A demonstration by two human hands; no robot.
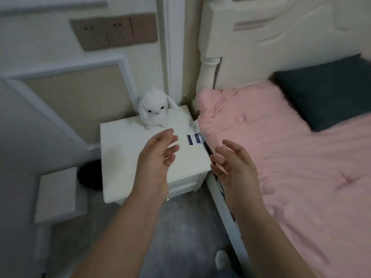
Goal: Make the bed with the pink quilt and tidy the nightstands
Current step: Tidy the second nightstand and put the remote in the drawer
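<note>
We're on the nightstand step, we reckon — quilt (291, 157) already spread over the bed, right of both hands. Left hand (158, 157) & right hand (234, 167) hover loosely open, holding nothing. Next: reach fwd for the paper tags (194, 137) just past the fingertips; toy rabbit (154, 108) sits beyond on the counter (124, 157).

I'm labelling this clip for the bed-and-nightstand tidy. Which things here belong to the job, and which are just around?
Job:
pink tufted quilt
white square nightstand
white plush rabbit
blue-and-white paper packets

Just around:
dark teal pillow
brown wall sockets
cream carved headboard
</note>
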